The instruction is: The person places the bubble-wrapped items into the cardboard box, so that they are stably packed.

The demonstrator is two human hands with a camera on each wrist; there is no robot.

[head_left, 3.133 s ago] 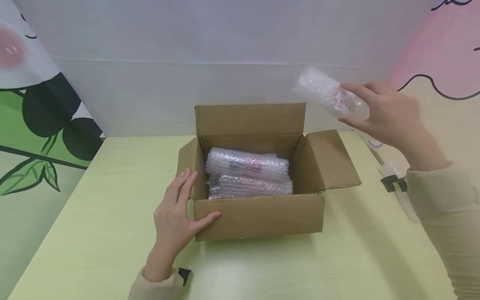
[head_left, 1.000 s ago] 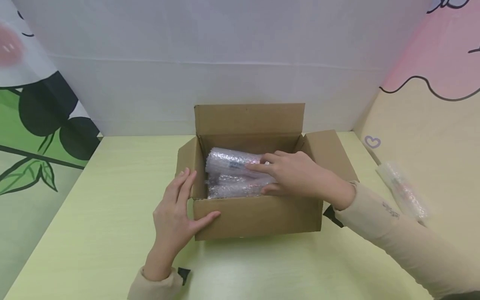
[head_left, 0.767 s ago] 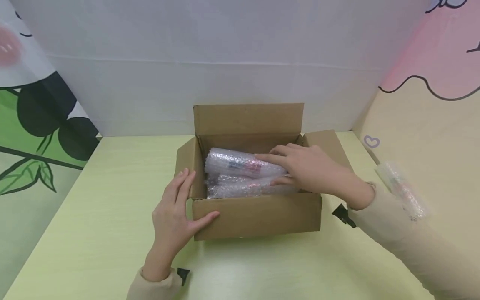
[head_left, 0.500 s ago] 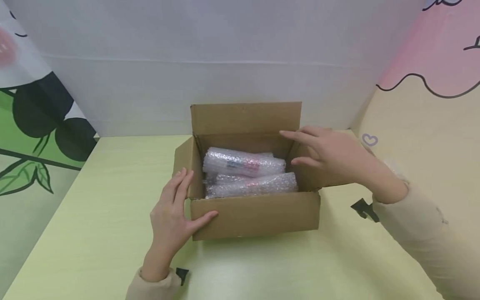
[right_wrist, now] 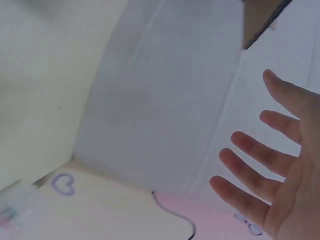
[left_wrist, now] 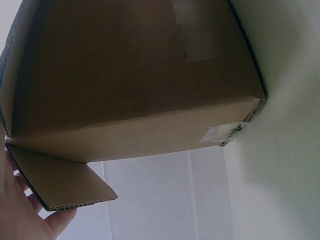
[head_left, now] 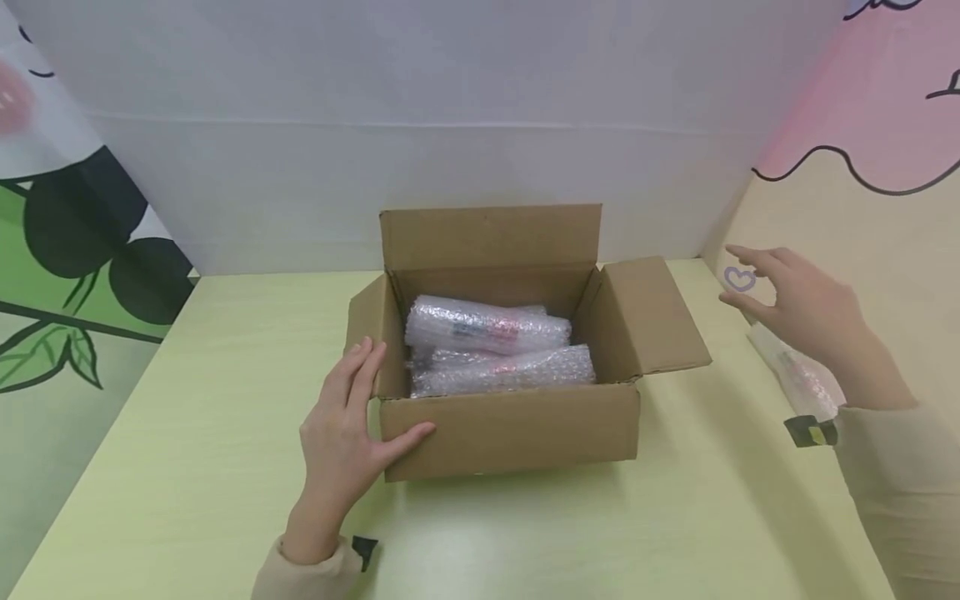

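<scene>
An open cardboard box [head_left: 510, 429] stands on the table with its flaps spread. Inside it lie several bubble-wrapped rolls; a roll with dark and pink markings [head_left: 487, 325] rests at the back, and another roll [head_left: 517, 372] lies along the front. My left hand [head_left: 341, 433] holds the box's front left corner, fingers over the left flap [left_wrist: 62, 180] and thumb against the front flap. To the right of the box, my right hand [head_left: 810, 308] is raised, empty, its fingers spread in the right wrist view. Below it, a bubble-wrapped roll [head_left: 798, 375] lies at the table's right side.
The light table [head_left: 225, 400] runs back to a grey-white curtain [head_left: 480, 125]. Printed panels stand at the left [head_left: 82, 217] and right [head_left: 862, 167]. The box's right flap [head_left: 656, 312] sticks out toward my right hand.
My right hand set a wrapped roll in the front of the box, let go, lifted out and swung right, toward the roll on the table. My left hand has stayed at the corner.
</scene>
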